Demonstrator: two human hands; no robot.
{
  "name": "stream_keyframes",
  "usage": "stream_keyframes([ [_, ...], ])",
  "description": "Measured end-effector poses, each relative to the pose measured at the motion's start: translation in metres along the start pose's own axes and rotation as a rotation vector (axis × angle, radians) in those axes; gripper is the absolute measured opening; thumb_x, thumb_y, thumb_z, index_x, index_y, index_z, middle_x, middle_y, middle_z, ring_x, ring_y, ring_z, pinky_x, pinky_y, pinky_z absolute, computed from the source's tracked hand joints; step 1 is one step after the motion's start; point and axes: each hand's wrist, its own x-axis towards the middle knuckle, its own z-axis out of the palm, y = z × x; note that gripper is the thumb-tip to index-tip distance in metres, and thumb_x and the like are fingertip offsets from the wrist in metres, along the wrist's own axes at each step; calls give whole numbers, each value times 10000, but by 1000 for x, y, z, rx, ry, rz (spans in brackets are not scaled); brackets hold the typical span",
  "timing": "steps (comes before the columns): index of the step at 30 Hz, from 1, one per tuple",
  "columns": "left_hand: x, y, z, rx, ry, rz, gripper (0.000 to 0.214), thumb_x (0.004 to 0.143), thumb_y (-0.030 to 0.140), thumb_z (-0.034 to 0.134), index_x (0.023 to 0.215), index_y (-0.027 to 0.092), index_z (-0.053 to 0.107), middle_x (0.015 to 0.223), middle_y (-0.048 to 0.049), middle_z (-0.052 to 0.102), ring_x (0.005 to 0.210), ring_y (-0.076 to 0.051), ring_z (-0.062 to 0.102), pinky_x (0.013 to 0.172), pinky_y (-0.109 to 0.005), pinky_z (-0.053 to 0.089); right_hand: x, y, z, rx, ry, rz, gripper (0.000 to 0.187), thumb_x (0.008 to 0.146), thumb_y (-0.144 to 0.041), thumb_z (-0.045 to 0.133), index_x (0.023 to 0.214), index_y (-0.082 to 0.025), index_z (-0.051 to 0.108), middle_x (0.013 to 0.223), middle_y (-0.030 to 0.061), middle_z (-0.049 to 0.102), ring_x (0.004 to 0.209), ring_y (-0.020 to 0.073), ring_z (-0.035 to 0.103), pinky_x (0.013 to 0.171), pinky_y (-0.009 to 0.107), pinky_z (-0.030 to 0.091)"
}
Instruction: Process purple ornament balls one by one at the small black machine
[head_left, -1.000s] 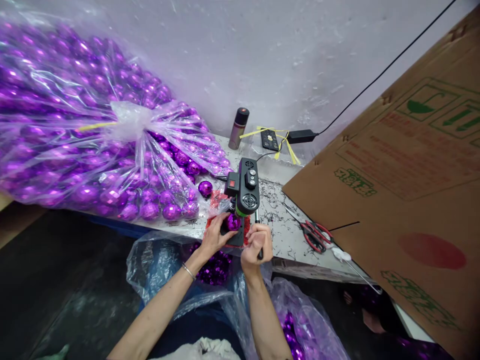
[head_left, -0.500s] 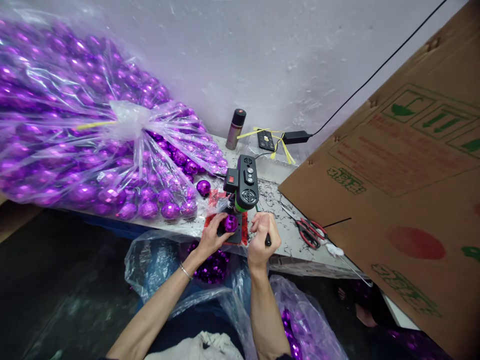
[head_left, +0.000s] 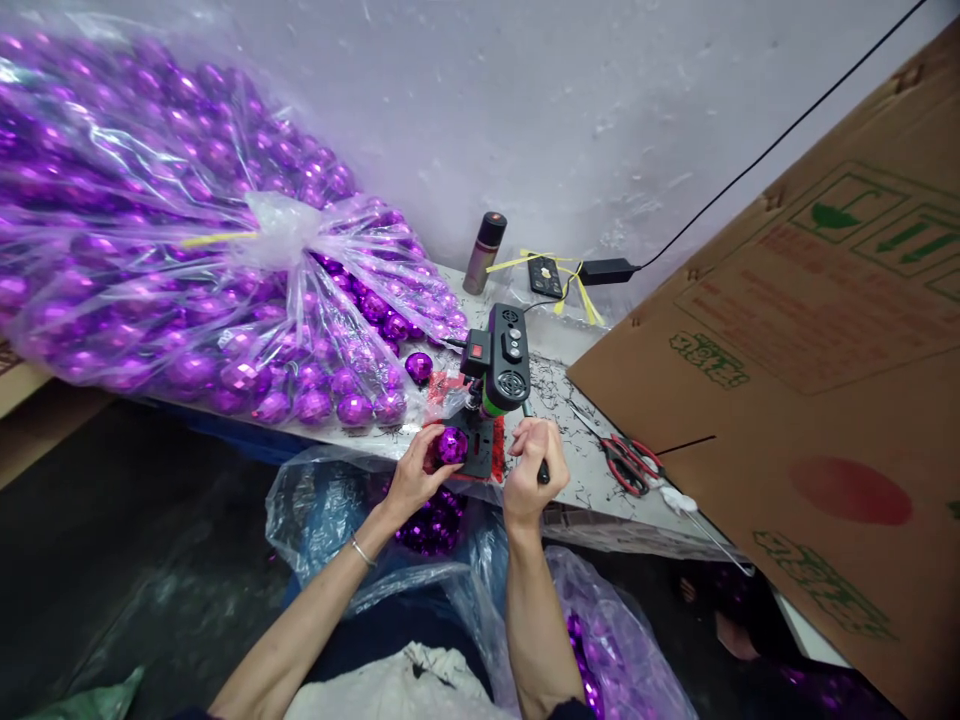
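Between the thumb and fingers of my left hand (head_left: pixel 415 472) is a shiny purple faceted ball (head_left: pixel 451 445). I hold it at the left side of the black base plate (head_left: pixel 480 450) of a small bench press (head_left: pixel 508 360). My right hand (head_left: pixel 534 465) is wrapped round the press's black-tipped lever handle (head_left: pixel 544 472). Another purple ball (head_left: pixel 418 367) lies on the bench just left of the press. Below my left hand, an open clear plastic bag (head_left: pixel 315 530) hangs at the bench edge with many purple balls inside.
A big tied bag of purple balls (head_left: pixel 202 340) fills the left of the bench. Red-handled scissors (head_left: pixel 631 465) lie on the right, beside a large cardboard box (head_left: pixel 810 400). Behind the press stand a spray can (head_left: pixel 484 252) and a black power adapter (head_left: pixel 607 271).
My left hand has drawn the ball leftward, from under the press head to the side of the base plate. My right hand stays on the lever. The view has shifted slightly.
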Motion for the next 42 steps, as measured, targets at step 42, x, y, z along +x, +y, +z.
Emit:
stream_keyframes([
  [42, 34, -5, 18, -116, -234, -81, 592, 916, 423, 724, 1425, 210, 507, 1400, -150, 649, 1315, -309, 629, 1119, -493, 511, 3, -4, -2, -8, -19, 7, 376, 1051, -261, 437, 680, -220, 485, 682, -23, 507, 703, 126, 560, 684, 290, 450],
])
